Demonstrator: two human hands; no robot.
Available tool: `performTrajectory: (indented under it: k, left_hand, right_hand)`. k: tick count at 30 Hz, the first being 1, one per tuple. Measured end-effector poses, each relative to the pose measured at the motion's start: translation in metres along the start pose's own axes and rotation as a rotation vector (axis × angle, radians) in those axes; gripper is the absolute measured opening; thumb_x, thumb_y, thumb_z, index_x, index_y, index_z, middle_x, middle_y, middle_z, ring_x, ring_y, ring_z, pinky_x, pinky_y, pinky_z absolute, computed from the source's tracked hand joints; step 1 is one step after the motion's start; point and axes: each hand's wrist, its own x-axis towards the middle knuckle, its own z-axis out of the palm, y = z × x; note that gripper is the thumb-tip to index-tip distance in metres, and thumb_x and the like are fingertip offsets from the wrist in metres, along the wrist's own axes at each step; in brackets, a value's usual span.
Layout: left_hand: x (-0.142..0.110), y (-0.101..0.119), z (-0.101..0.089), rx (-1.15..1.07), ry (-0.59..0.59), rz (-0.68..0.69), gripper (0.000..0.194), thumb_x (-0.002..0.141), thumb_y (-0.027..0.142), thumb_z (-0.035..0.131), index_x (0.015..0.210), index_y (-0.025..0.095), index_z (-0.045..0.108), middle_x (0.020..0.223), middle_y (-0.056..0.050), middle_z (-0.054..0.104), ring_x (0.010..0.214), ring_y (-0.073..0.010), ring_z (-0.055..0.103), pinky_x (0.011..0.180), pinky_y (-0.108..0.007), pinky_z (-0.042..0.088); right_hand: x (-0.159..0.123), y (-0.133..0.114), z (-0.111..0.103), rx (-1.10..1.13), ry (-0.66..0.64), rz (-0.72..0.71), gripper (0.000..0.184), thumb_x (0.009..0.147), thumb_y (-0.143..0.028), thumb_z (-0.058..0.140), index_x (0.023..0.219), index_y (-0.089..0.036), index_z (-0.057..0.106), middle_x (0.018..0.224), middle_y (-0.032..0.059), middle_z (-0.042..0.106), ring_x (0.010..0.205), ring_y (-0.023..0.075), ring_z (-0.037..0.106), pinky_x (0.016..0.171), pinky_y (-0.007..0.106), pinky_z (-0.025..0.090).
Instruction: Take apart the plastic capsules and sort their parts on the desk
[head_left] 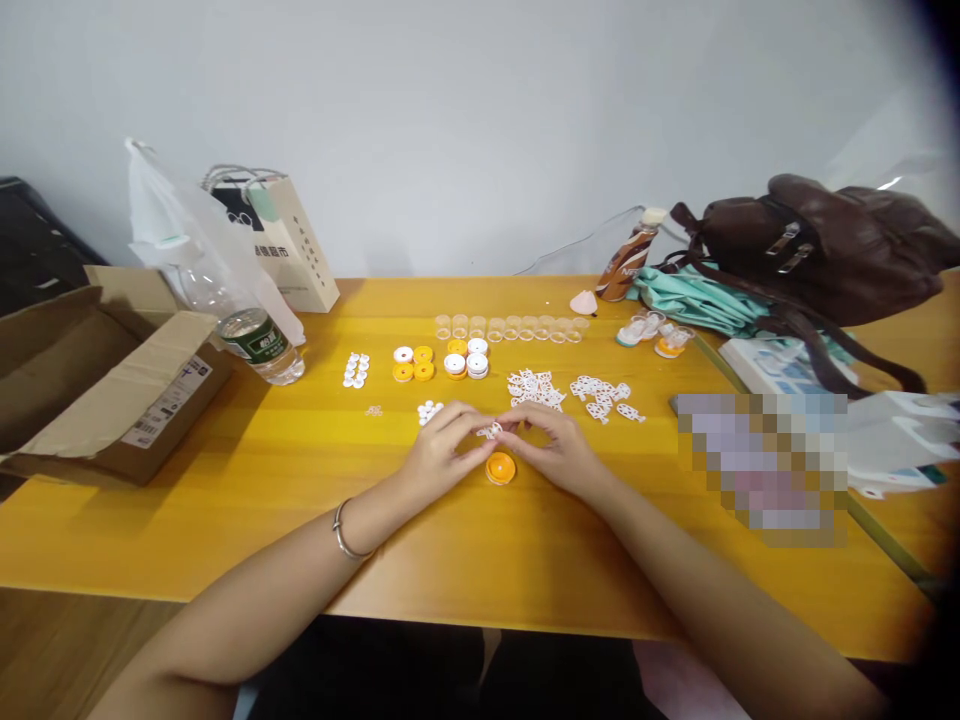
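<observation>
Between the fingertips of my left hand [446,450] and my right hand [551,445] is a small white plastic piece [490,431] with cut-out openings. Both hands pinch it just above the table. Right below them sits a round orange cup-like part [500,468] with a white lower rim. Beyond my right hand lies a pile of flat white openwork pieces [534,388], with more loose openwork pieces [600,392] to its right. Small white round pieces [429,412] lie by my left fingers. Farther back stand orange and white round parts [413,362].
Clear cups [525,328] form a row at the back. White discs [356,370] lie left. A cardboard box [135,400], tilted water bottle [259,340] and paper bag [292,245] occupy the left side. A drink bottle [628,258] and brown backpack [810,250] are at right.
</observation>
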Motion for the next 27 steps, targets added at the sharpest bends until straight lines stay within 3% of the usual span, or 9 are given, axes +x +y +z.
performTrajectory:
  k: [3, 6, 12, 17, 20, 27]
  left_hand:
    - [-0.001, 0.0, 0.0, 0.025, -0.028, 0.008, 0.02, 0.082, 0.022, 0.056, 0.1, 0.016, 0.057, 0.084, -0.005, 0.057, 0.079, -0.0133, 0.054, 0.07, -0.026, 0.046]
    - [-0.001, 0.001, -0.001, 0.06, -0.03, -0.017, 0.031, 0.08, 0.026, 0.058, 0.109, 0.016, 0.053, 0.091, -0.007, 0.056, 0.084, -0.0147, 0.054, 0.075, -0.028, 0.046]
    - [0.0, 0.004, -0.004, 0.107, -0.02, 0.012, 0.03, 0.082, 0.023, 0.053, 0.112, 0.018, 0.051, 0.099, -0.009, 0.056, 0.092, -0.018, 0.054, 0.081, -0.033, 0.046]
    - [-0.001, 0.004, -0.005, 0.106, -0.039, 0.044, 0.024, 0.083, 0.021, 0.052, 0.107, 0.018, 0.054, 0.098, -0.009, 0.057, 0.091, -0.0181, 0.055, 0.08, -0.034, 0.046]
    - [-0.001, 0.003, -0.005, 0.109, -0.059, 0.048, 0.023, 0.083, 0.02, 0.051, 0.105, 0.017, 0.055, 0.098, -0.01, 0.057, 0.091, -0.018, 0.054, 0.08, -0.034, 0.046]
    - [-0.001, 0.002, -0.005, 0.105, -0.11, 0.044, 0.021, 0.084, 0.02, 0.049, 0.104, 0.017, 0.056, 0.097, -0.009, 0.057, 0.09, -0.018, 0.054, 0.08, -0.034, 0.045]
  right_hand:
    - [0.0, -0.001, 0.001, 0.025, -0.011, 0.0, 0.013, 0.081, -0.033, 0.054, 0.082, -0.023, 0.063, 0.079, 0.0021, 0.065, 0.073, 0.0158, 0.059, 0.07, 0.031, 0.046]
    - [0.002, 0.002, -0.006, -0.018, 0.065, 0.066, 0.015, 0.081, -0.034, 0.052, 0.082, -0.022, 0.062, 0.079, 0.0028, 0.065, 0.073, 0.0168, 0.058, 0.07, 0.031, 0.046]
    - [0.007, 0.029, -0.059, -0.284, 0.283, 0.266, 0.019, 0.082, -0.036, 0.046, 0.08, -0.02, 0.055, 0.076, 0.004, 0.062, 0.069, 0.0165, 0.056, 0.062, 0.028, 0.044]
    - [0.002, 0.053, -0.095, -0.524, 0.202, 0.542, 0.019, 0.073, -0.036, 0.054, 0.067, -0.018, 0.059, 0.066, 0.0041, 0.063, 0.06, 0.017, 0.055, 0.056, 0.028, 0.04]
    - [0.0, 0.058, -0.101, -0.566, 0.182, 0.626, 0.02, 0.069, -0.037, 0.056, 0.063, -0.018, 0.06, 0.061, 0.0035, 0.063, 0.057, 0.0174, 0.055, 0.053, 0.028, 0.039]
    - [0.001, 0.06, -0.101, -0.664, 0.265, 0.604, 0.021, 0.07, -0.038, 0.055, 0.061, -0.018, 0.055, 0.059, 0.0027, 0.057, 0.056, 0.0167, 0.051, 0.053, 0.028, 0.036]
